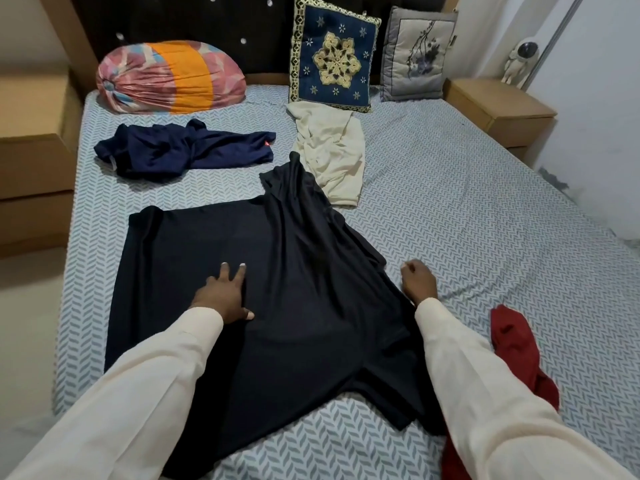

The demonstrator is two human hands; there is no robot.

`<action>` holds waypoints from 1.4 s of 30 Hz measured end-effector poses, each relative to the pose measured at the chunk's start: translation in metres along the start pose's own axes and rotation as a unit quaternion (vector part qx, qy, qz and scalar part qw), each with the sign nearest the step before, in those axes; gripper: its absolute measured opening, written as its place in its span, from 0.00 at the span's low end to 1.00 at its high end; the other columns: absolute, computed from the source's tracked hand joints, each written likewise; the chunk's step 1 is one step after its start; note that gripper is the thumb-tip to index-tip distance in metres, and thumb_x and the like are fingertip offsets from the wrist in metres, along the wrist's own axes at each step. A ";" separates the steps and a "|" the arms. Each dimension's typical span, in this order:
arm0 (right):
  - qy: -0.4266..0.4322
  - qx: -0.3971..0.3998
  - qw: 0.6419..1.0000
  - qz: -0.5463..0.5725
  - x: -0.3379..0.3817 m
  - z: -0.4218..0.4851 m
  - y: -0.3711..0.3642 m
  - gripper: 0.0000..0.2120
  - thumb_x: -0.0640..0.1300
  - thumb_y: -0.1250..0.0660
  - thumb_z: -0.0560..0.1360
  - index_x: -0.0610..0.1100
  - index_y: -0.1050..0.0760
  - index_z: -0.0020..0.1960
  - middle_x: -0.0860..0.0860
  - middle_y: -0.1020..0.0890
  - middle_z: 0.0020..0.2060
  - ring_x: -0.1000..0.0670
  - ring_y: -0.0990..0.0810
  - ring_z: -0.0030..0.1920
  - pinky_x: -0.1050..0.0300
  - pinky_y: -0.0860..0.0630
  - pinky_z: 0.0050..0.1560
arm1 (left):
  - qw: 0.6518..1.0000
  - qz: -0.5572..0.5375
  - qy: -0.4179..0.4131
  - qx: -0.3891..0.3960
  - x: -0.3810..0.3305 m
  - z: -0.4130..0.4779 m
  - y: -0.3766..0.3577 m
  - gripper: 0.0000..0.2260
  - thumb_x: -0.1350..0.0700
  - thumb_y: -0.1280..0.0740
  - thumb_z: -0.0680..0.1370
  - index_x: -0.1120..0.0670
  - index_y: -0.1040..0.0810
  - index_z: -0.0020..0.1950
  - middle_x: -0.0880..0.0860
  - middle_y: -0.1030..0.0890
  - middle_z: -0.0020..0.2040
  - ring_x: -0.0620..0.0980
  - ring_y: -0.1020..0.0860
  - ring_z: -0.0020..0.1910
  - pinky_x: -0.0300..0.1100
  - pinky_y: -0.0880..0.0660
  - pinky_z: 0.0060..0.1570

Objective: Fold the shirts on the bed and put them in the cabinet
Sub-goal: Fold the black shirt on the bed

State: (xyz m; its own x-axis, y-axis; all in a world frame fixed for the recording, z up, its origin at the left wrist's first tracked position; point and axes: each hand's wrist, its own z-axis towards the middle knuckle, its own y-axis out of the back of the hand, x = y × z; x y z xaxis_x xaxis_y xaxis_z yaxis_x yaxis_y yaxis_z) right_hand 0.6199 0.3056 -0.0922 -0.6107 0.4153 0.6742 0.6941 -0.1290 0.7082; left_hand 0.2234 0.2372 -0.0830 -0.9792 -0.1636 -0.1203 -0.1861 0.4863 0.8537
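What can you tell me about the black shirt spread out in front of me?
The black shirt looks like soft, dark knit cloth. It lies mostly flat on the patterned bed sheet, smooth on the left and rumpled on the right. A bunched part reaches up and touches the cream shirt. A short sleeve points toward the bottom right. The left hand presses flat on its middle. The right hand, fingers curled, is at its right edge; its grip is unclear.

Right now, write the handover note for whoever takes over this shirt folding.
Left hand presses flat on the black shirt. Right hand is curled at that shirt's right edge; grip unclear. It lies spread on the bed, not yet folded. The navy shirt, cream shirt and red garment lie unfolded. Nothing is folded; the cabinet is out of view. To do: fold all four, stow them.
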 end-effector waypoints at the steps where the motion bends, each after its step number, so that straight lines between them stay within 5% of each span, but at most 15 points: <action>1: 0.005 0.030 0.999 -0.018 0.007 0.013 -0.008 0.12 0.49 0.39 0.80 0.41 0.23 0.53 0.43 0.21 0.51 0.42 0.23 0.55 0.54 0.32 0.51 | 1.000 0.014 0.001 0.005 -0.003 0.002 0.003 0.55 0.39 0.25 0.69 0.44 0.62 0.80 0.56 0.54 0.80 0.65 0.43 0.75 0.60 0.31 0.67; 5: -0.012 0.103 0.993 -0.055 0.026 0.060 -0.040 0.16 0.62 0.33 0.71 0.48 0.23 0.42 0.49 0.19 0.48 0.43 0.23 0.55 0.46 0.27 0.61 | 0.999 0.047 0.012 0.014 -0.013 0.016 0.012 0.62 0.40 0.21 0.64 0.45 0.66 0.79 0.57 0.40 0.74 0.64 0.36 0.69 0.58 0.26 0.61; 10: -0.007 0.180 0.983 0.038 0.063 0.068 -0.031 0.10 0.42 0.26 0.72 0.42 0.25 0.38 0.46 0.24 0.34 0.49 0.25 0.35 0.60 0.29 0.36 | 0.998 0.055 0.038 0.022 -0.019 0.030 0.016 0.66 0.43 0.17 0.59 0.43 0.66 0.79 0.54 0.40 0.72 0.63 0.34 0.65 0.57 0.22 0.55; 13: -0.037 0.079 0.993 0.082 0.053 0.094 -0.002 0.11 0.39 0.28 0.73 0.45 0.27 0.36 0.46 0.24 0.34 0.48 0.26 0.35 0.59 0.32 0.34 | 0.996 0.064 0.055 0.038 -0.021 0.039 0.018 0.69 0.42 0.16 0.55 0.43 0.65 0.79 0.53 0.42 0.70 0.63 0.35 0.63 0.57 0.21 0.53; 16: -0.078 -0.025 0.996 0.018 0.027 0.113 0.012 0.06 0.43 0.29 0.69 0.43 0.25 0.36 0.42 0.20 0.37 0.40 0.19 0.45 0.51 0.26 0.46 | 0.993 0.100 0.056 0.033 -0.018 0.045 0.016 0.70 0.37 0.18 0.52 0.45 0.63 0.80 0.54 0.44 0.70 0.63 0.34 0.62 0.55 0.21 0.55; 19: -0.104 -0.098 0.988 -0.062 0.036 0.097 0.001 0.08 0.42 0.35 0.71 0.46 0.23 0.49 0.43 0.19 0.53 0.37 0.23 0.59 0.44 0.30 0.62 | 0.992 0.122 0.034 0.022 -0.015 0.045 0.015 0.69 0.34 0.19 0.53 0.46 0.61 0.80 0.54 0.43 0.71 0.63 0.33 0.62 0.52 0.23 0.55; 21: -0.032 -0.128 0.987 -0.095 0.064 0.084 -0.023 0.12 0.42 0.34 0.72 0.47 0.23 0.55 0.43 0.21 0.57 0.38 0.25 0.61 0.41 0.33 0.64 | 0.993 0.114 0.013 0.016 -0.007 0.045 0.020 0.65 0.32 0.21 0.55 0.45 0.58 0.80 0.54 0.41 0.72 0.62 0.32 0.63 0.51 0.24 0.55; 25: 0.233 -0.037 0.966 -0.107 0.118 0.061 -0.094 0.10 0.43 0.35 0.72 0.46 0.22 0.53 0.43 0.18 0.50 0.39 0.22 0.54 0.47 0.26 0.58 | 0.999 0.015 -0.008 -0.043 0.032 0.056 0.040 0.38 0.37 0.29 0.70 0.46 0.38 0.75 0.54 0.32 0.69 0.59 0.27 0.64 0.53 0.26 0.60; 28: 0.322 0.119 0.929 -0.140 0.158 0.042 -0.152 0.11 0.42 0.33 0.75 0.46 0.22 0.57 0.44 0.19 0.51 0.41 0.23 0.55 0.50 0.27 0.58 | 0.996 0.021 0.000 -0.086 0.069 0.067 0.051 0.25 0.43 0.33 0.77 0.49 0.33 0.71 0.55 0.30 0.67 0.58 0.30 0.65 0.53 0.27 0.58; 32: 0.314 0.236 0.879 -0.270 0.202 0.034 -0.199 0.27 0.44 0.36 0.79 0.48 0.38 0.76 0.40 0.27 0.66 0.36 0.30 0.65 0.48 0.34 0.68 | 0.990 0.052 0.004 -0.128 0.111 0.085 0.067 0.21 0.49 0.35 0.78 0.52 0.31 0.70 0.56 0.31 0.67 0.58 0.32 0.65 0.53 0.29 0.59; 35: 0.270 0.241 0.866 -0.346 0.234 0.044 -0.213 0.36 0.46 0.39 0.80 0.54 0.56 0.81 0.41 0.37 0.74 0.34 0.37 0.71 0.41 0.37 0.72 | 0.988 0.012 0.008 -0.156 0.145 0.100 0.084 0.29 0.55 0.34 0.77 0.53 0.39 0.77 0.59 0.40 0.75 0.61 0.37 0.71 0.56 0.32 0.67; 38: 0.243 0.247 0.837 -0.423 0.257 0.050 -0.226 0.38 0.45 0.39 0.79 0.59 0.57 0.80 0.45 0.44 0.78 0.36 0.45 0.76 0.37 0.36 0.71 | 0.986 -0.053 0.039 -0.155 0.179 0.117 0.100 0.35 0.58 0.35 0.78 0.51 0.49 0.81 0.58 0.53 0.81 0.60 0.50 0.78 0.56 0.39 0.73; 42: 0.220 0.217 0.816 -0.489 0.273 0.044 -0.248 0.33 0.43 0.42 0.80 0.58 0.52 0.80 0.45 0.43 0.76 0.35 0.42 0.74 0.39 0.31 0.65 | 0.989 -0.088 0.051 -0.107 0.208 0.139 0.114 0.26 0.55 0.41 0.81 0.45 0.42 0.79 0.56 0.50 0.80 0.60 0.52 0.78 0.58 0.43 0.74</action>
State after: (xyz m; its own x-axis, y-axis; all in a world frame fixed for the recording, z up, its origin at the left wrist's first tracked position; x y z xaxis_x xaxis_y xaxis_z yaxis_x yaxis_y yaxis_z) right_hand 0.2981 0.4906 -0.0927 -0.9648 -0.2467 -0.0910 -0.1954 0.4408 0.8761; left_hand -0.0132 0.3783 -0.0814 -0.9180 -0.3203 -0.2340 -0.3204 0.2508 0.9135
